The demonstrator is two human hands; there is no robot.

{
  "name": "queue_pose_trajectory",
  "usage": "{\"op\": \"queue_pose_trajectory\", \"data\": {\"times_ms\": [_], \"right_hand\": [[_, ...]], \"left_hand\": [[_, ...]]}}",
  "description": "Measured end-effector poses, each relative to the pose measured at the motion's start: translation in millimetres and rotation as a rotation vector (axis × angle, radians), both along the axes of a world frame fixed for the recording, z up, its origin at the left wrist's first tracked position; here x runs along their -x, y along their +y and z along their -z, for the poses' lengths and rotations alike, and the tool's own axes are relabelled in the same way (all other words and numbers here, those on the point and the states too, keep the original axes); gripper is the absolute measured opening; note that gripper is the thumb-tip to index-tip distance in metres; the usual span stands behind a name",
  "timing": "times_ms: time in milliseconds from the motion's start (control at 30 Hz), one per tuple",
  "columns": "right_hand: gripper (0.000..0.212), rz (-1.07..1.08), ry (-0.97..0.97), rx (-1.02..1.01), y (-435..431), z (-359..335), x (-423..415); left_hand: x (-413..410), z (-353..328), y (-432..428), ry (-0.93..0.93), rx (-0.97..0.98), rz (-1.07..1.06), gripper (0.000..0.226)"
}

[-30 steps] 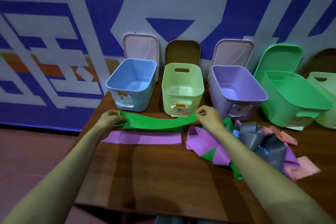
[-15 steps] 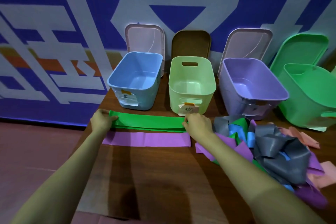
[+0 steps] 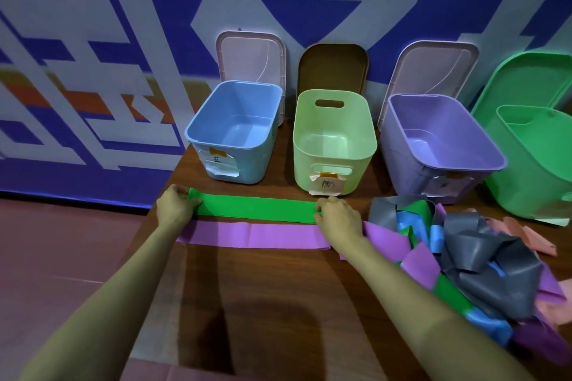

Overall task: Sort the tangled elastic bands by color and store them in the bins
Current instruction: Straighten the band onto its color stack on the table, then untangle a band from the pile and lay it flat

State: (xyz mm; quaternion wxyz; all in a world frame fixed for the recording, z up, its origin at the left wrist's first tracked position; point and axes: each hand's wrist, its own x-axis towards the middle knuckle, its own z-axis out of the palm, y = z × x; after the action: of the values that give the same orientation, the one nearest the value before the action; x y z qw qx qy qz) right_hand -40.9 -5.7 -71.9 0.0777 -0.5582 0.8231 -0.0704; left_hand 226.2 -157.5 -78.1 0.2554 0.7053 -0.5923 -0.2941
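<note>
While the left hand (image 3: 175,206) grips one end of the green band (image 3: 257,209) and the right hand (image 3: 337,216) pinches the other, it lies flat on the surface (image 3: 278,288) beside the purple band (image 3: 253,233); step in hand, apparently: flattening; next: transfer to the green bin (image 3: 532,170).

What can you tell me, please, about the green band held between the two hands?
The green band is a long, flat, bright green strip, smooth and matte, like thin rubbery sheet. It lies straight, left to right, seemingly flat on the brown table, in front of the blue bin and pale green bin. The left hand grips its left end; the right hand pinches its right end. Its near edge runs right along the purple band laid parallel beside it.
</note>
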Motion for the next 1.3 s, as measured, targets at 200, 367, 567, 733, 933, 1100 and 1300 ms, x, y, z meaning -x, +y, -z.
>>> {"op": "queue_pose_trajectory", "data": {"times_ms": [200, 367, 567, 733, 933, 1100, 1300], "right_hand": [[0.028, 0.001, 0.033, 0.008, 0, 2, -2], [0.033, -0.081, 0.207, -0.018, 1, 0, -9], [0.04, -0.114, 0.209, -0.212, 5, -17, -9], [0.042, -0.136, 0.08, -0.064, 36, -40, 1], [0.035, -0.051, 0.071, 0.219, 115, -64, 47], [0.041, 0.122, 0.046, 0.216, 183, -59, 92], [0.059, 0.081, -0.014, 0.066, 229, -37, 107]], "left_hand": [[3, 3, 7, -0.327, 0.155, 0.072, 0.05], [10, 11, 21, -0.696, 0.278, 0.268, 0.022], [21, -8, 42, -0.862, 0.093, 0.365, 0.031], [58, -27, 78, -0.818, 0.076, 0.446, 0.037], [143, -55, 162, -0.505, 0.331, 0.739, 0.037], [197, -55, 224, -0.271, 0.319, 0.953, 0.039], [229, -34, 263, -0.35, 0.201, 0.987, 0.058]]}}
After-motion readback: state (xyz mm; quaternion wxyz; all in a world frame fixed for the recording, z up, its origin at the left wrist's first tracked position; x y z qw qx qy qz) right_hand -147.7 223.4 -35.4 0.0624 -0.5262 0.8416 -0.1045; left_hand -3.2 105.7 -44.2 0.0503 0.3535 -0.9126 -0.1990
